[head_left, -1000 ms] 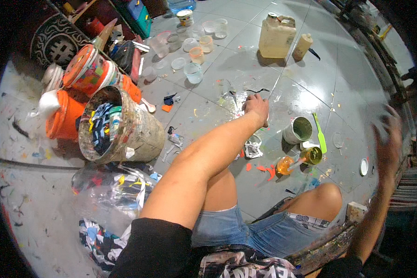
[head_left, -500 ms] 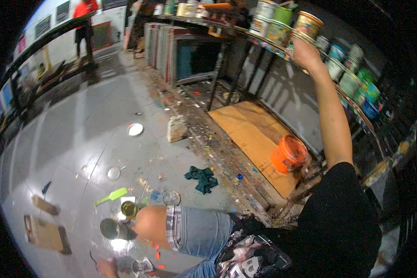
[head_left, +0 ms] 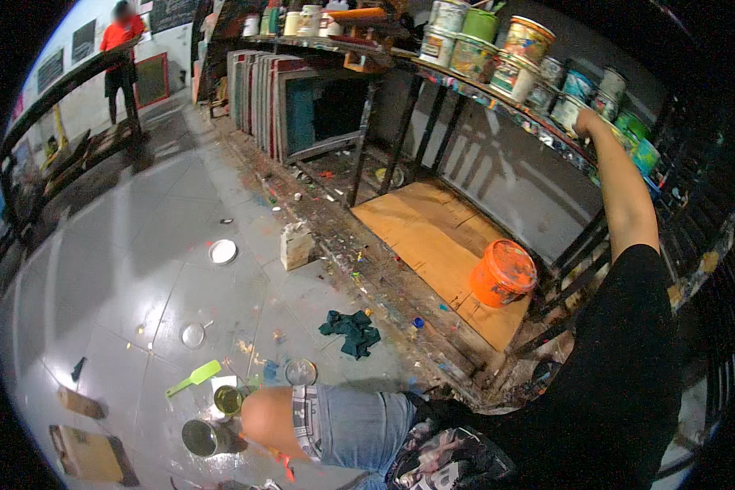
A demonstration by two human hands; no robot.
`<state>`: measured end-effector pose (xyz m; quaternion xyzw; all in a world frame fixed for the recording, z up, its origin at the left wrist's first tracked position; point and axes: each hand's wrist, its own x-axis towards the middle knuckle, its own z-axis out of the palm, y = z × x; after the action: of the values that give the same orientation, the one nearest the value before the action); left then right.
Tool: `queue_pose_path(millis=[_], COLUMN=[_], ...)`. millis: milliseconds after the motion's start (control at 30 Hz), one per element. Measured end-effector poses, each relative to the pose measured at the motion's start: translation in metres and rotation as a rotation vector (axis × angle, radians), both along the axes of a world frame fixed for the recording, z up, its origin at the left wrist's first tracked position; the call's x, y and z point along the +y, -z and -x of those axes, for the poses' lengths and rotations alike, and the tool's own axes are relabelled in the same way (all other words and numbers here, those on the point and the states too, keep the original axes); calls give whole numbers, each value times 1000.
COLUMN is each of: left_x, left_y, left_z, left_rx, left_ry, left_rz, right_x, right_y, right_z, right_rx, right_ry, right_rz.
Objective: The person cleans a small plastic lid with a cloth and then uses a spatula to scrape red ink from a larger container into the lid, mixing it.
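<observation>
My right arm stretches up to the paint-stained shelf, where my right hand (head_left: 586, 122) is at a whitish paint tub (head_left: 567, 111). Its fingers are mostly hidden, so I cannot tell whether they grip the tub. Left of it, a tub with an orange rim (head_left: 529, 39) is stacked on another pale tub (head_left: 513, 77). Green and blue paint tubs (head_left: 633, 131) line the shelf to the right. My left hand is out of view. By my bent knee on the floor are an open can of olive-green paint (head_left: 228, 399) and a dark open can (head_left: 200, 438).
An orange bucket (head_left: 502, 273) stands on a brown board (head_left: 433, 237) under the shelf. Framed screens (head_left: 257, 102) lean further back. A lime-green spatula (head_left: 194, 378), a dark green rag (head_left: 351, 332), a white lid (head_left: 222, 251) and a pale block (head_left: 296, 245) lie on the floor. A person in red (head_left: 122, 37) stands far left.
My right hand has moved right along the shelf, from the stacked orange-rimmed tub to the whitish tub. My left hand has gone out of view at the lower edge.
</observation>
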<state>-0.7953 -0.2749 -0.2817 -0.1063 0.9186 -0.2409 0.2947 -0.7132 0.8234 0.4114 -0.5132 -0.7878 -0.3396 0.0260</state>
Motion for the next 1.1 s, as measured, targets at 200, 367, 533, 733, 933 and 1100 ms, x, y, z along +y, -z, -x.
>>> queue_pose_path(millis=[200,367,533,733,933,1100], left_x=[-11,-95,29,9,7,6], left_y=[17,48,-51,-33,-39,-69], left_z=[-1,-23,-7,-10,-3,-21], left_rx=[-26,384,356,459,513,633], left_ry=[-103,75,-439,-422,-508,-565], left_rz=[-43,64,-232,-196,-244,-230], right_x=[27,-48,-144,-286,-372,-443], right_y=[21,18,-56,-37,85,172], right_z=[-5,24,-21,-76,-39,228], right_rx=[264,341,683,1107,1396,1771], right_ry=[-62,-270,-289,-484,-1004,-1558], right_rz=[-163,-432,-497,-790,-418,1630])
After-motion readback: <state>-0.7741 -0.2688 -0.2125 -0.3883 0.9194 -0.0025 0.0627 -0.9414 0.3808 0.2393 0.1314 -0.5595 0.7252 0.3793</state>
